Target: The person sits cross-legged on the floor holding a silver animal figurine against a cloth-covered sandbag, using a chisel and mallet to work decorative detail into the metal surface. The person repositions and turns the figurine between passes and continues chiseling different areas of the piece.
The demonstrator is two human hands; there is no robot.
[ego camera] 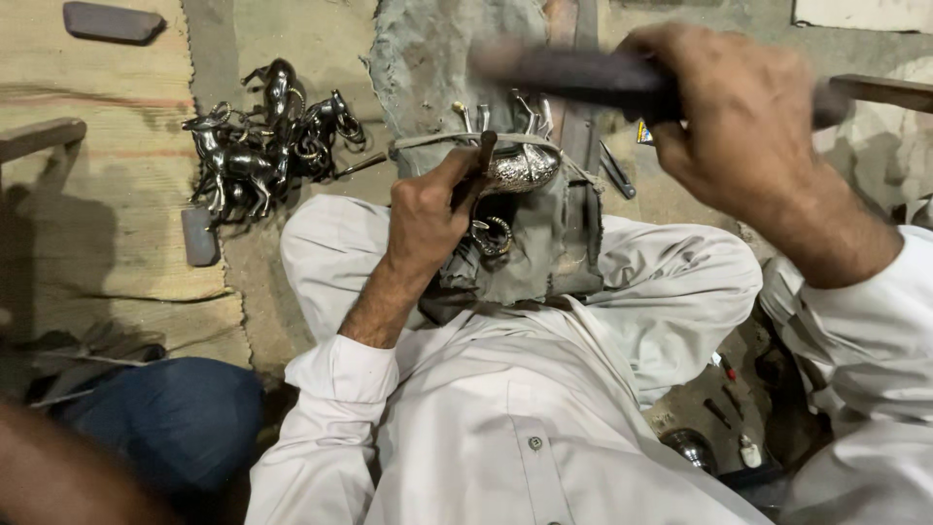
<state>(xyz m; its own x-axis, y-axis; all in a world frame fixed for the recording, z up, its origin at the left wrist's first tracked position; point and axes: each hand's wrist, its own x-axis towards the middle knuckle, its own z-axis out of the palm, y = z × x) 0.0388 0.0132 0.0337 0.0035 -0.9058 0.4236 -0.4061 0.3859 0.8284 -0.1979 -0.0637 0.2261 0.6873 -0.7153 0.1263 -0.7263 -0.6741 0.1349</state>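
Left hand [425, 219] grips a chisel [481, 160] on the silver figurine [522, 167]; right hand [739, 117] clasps a dark hammer [583, 78].

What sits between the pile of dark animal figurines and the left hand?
Head view: only bare grey floor and a slim dark rod lie between the pile of dark animal figurines and the left hand, which holds a chisel.

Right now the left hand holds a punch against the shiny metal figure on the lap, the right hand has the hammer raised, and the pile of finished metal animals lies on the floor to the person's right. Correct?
Not quite. The head view shows the pile of metal animals on the floor to the person's left, beyond the left hand. The rest stands: that hand holds the punch against the shiny figure, and the right hand has the hammer raised.
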